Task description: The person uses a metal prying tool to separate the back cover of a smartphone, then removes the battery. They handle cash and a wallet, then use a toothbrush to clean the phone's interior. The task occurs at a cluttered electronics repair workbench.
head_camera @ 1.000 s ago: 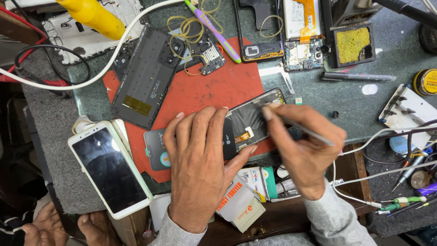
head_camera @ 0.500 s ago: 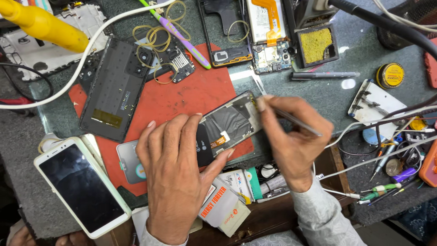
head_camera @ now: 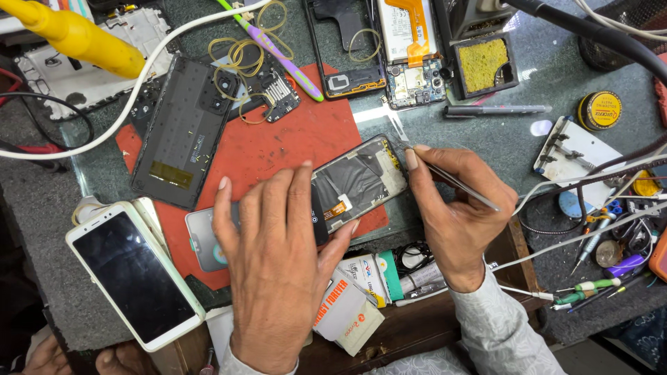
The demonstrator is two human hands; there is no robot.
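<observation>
Now little has changed on the desk [head_camera: 514, 139] over the last second: the red mat [head_camera: 292, 149] and the opened phone [head_camera: 358, 184] lie as before, at the mat's four o'clock corner. Left hand [head_camera: 278, 257] still lies flat, fingers spread, pressing the phone's lower half. Right hand [head_camera: 462, 215], at three o'clock of the phone, keeps pinching thin tweezers [head_camera: 462, 186], the tip at the frame's upper corner. So the work there looks ongoing, not finished.

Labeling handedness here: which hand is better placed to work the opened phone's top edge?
Right. The right hand holds tweezers with the tip at the opened phone top corner; the left hand lies flat on its lower half, pinning it.
</observation>
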